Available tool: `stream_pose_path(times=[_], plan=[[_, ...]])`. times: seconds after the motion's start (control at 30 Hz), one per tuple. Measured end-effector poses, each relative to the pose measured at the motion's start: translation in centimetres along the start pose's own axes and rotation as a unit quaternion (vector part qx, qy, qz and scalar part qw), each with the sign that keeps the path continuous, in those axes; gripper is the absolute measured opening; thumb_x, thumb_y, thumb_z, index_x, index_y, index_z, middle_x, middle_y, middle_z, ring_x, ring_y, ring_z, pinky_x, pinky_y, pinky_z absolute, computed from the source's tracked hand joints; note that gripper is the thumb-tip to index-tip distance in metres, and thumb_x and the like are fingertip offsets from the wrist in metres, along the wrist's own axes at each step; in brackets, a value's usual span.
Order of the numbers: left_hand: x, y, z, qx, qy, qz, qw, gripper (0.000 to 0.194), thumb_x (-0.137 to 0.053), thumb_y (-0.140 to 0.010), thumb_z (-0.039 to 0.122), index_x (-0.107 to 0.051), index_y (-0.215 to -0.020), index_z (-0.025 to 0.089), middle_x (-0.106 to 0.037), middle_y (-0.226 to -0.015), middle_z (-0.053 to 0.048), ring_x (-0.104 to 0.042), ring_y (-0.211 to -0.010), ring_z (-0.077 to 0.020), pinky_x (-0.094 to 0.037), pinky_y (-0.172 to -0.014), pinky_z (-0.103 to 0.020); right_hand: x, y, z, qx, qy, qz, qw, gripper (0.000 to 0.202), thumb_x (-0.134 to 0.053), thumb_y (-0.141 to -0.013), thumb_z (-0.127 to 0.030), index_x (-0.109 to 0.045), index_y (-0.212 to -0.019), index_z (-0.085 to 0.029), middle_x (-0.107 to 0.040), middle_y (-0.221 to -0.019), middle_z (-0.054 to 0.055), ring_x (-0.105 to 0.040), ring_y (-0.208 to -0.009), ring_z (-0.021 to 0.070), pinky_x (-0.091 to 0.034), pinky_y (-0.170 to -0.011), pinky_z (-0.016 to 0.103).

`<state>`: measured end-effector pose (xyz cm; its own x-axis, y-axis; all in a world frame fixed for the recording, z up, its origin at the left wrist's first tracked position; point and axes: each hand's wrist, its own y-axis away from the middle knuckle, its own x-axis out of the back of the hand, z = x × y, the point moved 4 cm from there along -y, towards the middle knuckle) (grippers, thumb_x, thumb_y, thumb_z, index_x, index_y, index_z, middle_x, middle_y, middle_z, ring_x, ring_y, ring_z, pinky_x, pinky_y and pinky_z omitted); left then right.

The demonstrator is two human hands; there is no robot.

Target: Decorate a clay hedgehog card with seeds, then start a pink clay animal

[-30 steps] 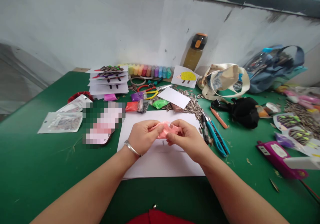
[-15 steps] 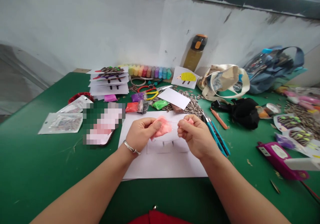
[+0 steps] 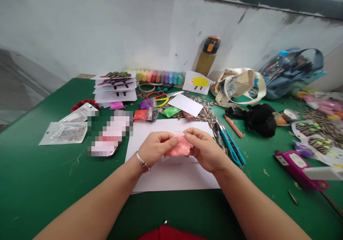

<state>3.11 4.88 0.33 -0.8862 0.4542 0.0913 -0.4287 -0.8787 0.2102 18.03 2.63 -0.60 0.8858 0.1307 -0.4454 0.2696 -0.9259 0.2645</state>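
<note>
Between both hands is a lump of pink modelling clay (image 3: 180, 147), flattened and creased; whether a wrapper is around it, I cannot tell. My left hand (image 3: 155, 150) pinches its left side between thumb and fingers. At the right side, the fingertips of my right hand (image 3: 205, 148) are closed on the same pink clay. Below the hands lies a white sheet of paper (image 3: 174, 179) on the green table (image 3: 66, 182). A smaller paper with pencil lines on this sheet is mostly covered by the hands.
Red (image 3: 140, 115) and green clay packets (image 3: 170, 111), scissors (image 3: 163, 98) and loose sunflower seeds (image 3: 207, 114) lie beyond the sheet. Blue-handled cutters (image 3: 232, 147) are on the right, a phone (image 3: 112, 134) on the left. A bottle (image 3: 207, 55) stands by the wall.
My right hand, earlier apart with a small pink piece in its fingers, has moved left to the clay in my left hand. Both hands now grip the pink clay together.
</note>
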Motion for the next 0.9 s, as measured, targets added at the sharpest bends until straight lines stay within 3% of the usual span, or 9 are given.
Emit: stream_pose_path(times=[0.17, 0.33, 0.43, 0.53, 0.63, 0.8, 0.9], plan=[[-0.4, 0.2, 0.0, -0.003, -0.028, -0.012, 1.000, 0.036, -0.062, -0.077, 0.047, -0.069, -0.072, 0.013, -0.063, -0.065, -0.003, -0.051, -0.059, -0.0113, -0.039, -0.054, -0.021, -0.3, 0.1, 0.4, 0.003, 0.076, 0.000, 0.997, 0.017, -0.069, -0.076, -0.030, -0.058, -0.078, -0.018, -0.058, -0.059, -0.003, -0.056, -0.053, 0.0097, -0.043, -0.050, 0.021], [-0.5, 0.3, 0.0, 0.009, -0.017, -0.010, 1.000, 0.034, -0.065, -0.075, 0.047, -0.069, -0.070, 0.013, -0.064, -0.062, -0.002, -0.052, -0.055, -0.0105, -0.040, -0.051, -0.020, -0.2, 0.0, 0.2, 0.017, 0.134, 0.005, 0.991, 0.016, -0.069, -0.075, -0.030, -0.059, -0.075, -0.017, -0.055, -0.055, -0.004, -0.053, -0.050, 0.0091, -0.041, -0.048, 0.021], [0.5, 0.0, 0.2, -0.011, 0.017, 0.034, 0.999, 0.035, -0.064, -0.076, 0.048, -0.069, -0.072, 0.013, -0.062, -0.059, -0.002, -0.050, -0.051, -0.0097, -0.039, -0.048, -0.020, 0.7, -0.1, -0.6, 0.031, 0.054, 0.043, 0.997, 0.017, -0.067, -0.076, -0.032, -0.061, -0.081, -0.018, -0.057, -0.066, -0.003, -0.054, -0.056, 0.0084, -0.042, -0.052, 0.021], [2.4, -0.5, 0.3, -0.044, 0.059, 0.103, 0.992, 0.039, -0.059, -0.081, 0.049, -0.070, -0.078, 0.012, -0.064, -0.062, -0.004, -0.052, -0.052, -0.0098, -0.040, -0.048, -0.020, 2.0, -0.2, -1.5, 0.058, -0.036, 0.101, 0.993, 0.015, -0.065, -0.077, -0.026, -0.062, -0.091, -0.021, -0.060, -0.088, 0.000, -0.060, -0.075, 0.0115, -0.049, -0.065, 0.025], [4.1, -0.9, 0.3, -0.073, 0.056, 0.177, 0.980, 0.039, -0.062, -0.080, 0.050, -0.071, -0.085, 0.012, -0.069, -0.072, -0.007, -0.059, -0.060, -0.0127, -0.045, -0.054, -0.022, 2.3, -0.3, -1.7, 0.058, -0.064, 0.087, 0.992, 0.020, -0.065, -0.073, -0.017, -0.063, -0.092, -0.021, -0.061, -0.100, 0.003, -0.061, -0.089, 0.0147, -0.049, -0.081, 0.030], [5.5, -1.4, 0.0, -0.107, 0.009, 0.244, 0.964, 0.045, -0.064, -0.077, 0.051, -0.067, -0.103, 0.015, -0.072, -0.096, -0.010, -0.067, -0.082, -0.0203, -0.053, -0.073, -0.030, 1.7, -0.4, -0.9, 0.024, -0.076, 0.076, 0.994, 0.029, -0.072, -0.070, -0.017, -0.063, -0.098, -0.019, -0.063, -0.102, 0.005, -0.063, -0.093, 0.0161, -0.047, -0.092, 0.032], [6.5, -1.5, -0.5, -0.124, -0.016, 0.301, 0.945, 0.060, -0.062, -0.080, 0.049, -0.050, -0.129, 0.016, -0.066, -0.111, -0.012, -0.064, -0.098, -0.0249, -0.051, -0.086, -0.040, 1.6, -0.4, -0.7, 0.017, -0.059, 0.084, 0.995, 0.032, -0.074, -0.071, -0.021, -0.061, -0.100, -0.018, -0.065, -0.096, 0.005, -0.065, -0.086, 0.0145, -0.051, -0.083, 0.029]])
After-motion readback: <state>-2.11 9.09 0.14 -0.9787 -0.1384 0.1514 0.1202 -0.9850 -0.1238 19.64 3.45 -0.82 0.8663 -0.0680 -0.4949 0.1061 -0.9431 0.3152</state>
